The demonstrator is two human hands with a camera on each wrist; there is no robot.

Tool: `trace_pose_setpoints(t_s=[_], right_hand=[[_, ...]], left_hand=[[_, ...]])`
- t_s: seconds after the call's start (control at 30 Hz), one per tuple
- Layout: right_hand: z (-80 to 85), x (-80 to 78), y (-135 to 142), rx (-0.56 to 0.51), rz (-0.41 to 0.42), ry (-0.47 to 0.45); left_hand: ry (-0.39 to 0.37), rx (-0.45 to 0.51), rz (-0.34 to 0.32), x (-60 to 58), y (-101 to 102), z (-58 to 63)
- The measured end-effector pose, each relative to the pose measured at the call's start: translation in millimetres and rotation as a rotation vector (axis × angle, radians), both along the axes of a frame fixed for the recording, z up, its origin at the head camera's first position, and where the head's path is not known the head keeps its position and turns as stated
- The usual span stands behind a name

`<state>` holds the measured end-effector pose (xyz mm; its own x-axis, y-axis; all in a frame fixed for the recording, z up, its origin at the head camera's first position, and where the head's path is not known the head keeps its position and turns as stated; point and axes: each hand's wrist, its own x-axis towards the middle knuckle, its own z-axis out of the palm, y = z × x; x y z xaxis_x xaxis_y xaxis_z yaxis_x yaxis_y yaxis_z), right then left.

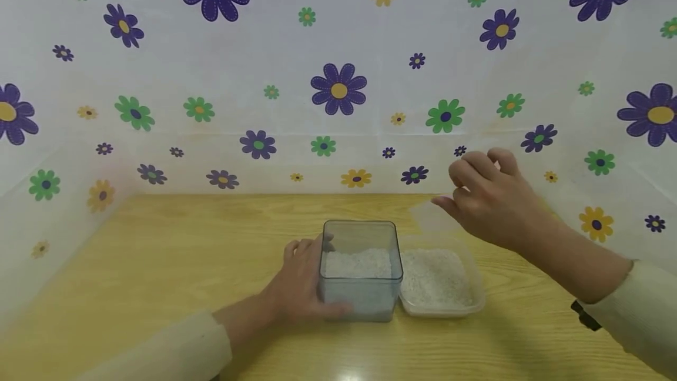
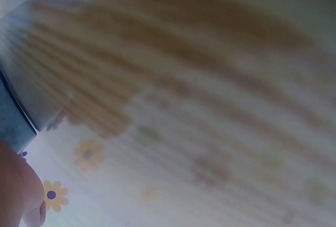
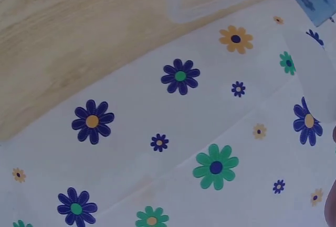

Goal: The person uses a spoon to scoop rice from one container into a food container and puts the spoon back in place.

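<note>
My left hand [image 1: 298,287] grips a clear blue-grey square container [image 1: 359,304] standing upright, its thumb across the front and its fingers along the left side. White grainy material [image 1: 358,263] fills the lower part. In the left wrist view a fingertip [image 2: 21,185] shows beside the container's dark edge. My right hand [image 1: 489,199] is raised behind and right of the containers, fingers curled, holding a whitish translucent piece [image 1: 431,216] that hangs by the thumb. The right wrist view shows the piece's curved edge [image 3: 317,75]; its kind is unclear.
A shallow translucent tub [image 1: 478,290] with white grainy material stands against the container's right side. Both rest on a wood-grain table [image 1: 211,251]. A white flower-printed sheet [image 1: 285,110] rises along the table's back and sides.
</note>
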<state>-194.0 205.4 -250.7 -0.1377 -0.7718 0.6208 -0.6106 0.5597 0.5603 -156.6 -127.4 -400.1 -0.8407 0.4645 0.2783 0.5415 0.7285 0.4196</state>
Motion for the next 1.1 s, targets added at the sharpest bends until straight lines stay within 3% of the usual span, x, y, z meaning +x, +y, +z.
trace_pose_setpoints(t_s=[0.13, 0.27, 0.43, 0.9, 0.97, 1.1], right_hand=[[12.8, 3.8, -17.0, -0.082, 0.056, 0.074], [15.5, 8.9, -40.9, -0.052, 0.121, 0.093], [7.4, 11.0, -70.8, 0.101, 0.167, 0.026], [-28.9, 0.2, -138.4, 0.525, 0.018, -0.166], [-36.2, -0.9, -143.2, 0.554, 0.005, -0.217], [-47.0, -3.9, -148.7, 0.497, 0.031, -0.328]], left_hand=[[0.002, -0.001, -0.002, -0.6, 1.0, -0.8], [-0.008, -0.001, 0.004, 0.4, 1.5, 0.9], [-0.021, 0.006, 0.012, 1.3, 2.3, 2.2], [0.013, 0.007, -0.039, 0.8, -0.3, 2.6], [0.026, 0.002, -0.042, 1.0, -0.5, 1.8], [0.060, 0.006, -0.048, 0.6, -3.0, -1.3]])
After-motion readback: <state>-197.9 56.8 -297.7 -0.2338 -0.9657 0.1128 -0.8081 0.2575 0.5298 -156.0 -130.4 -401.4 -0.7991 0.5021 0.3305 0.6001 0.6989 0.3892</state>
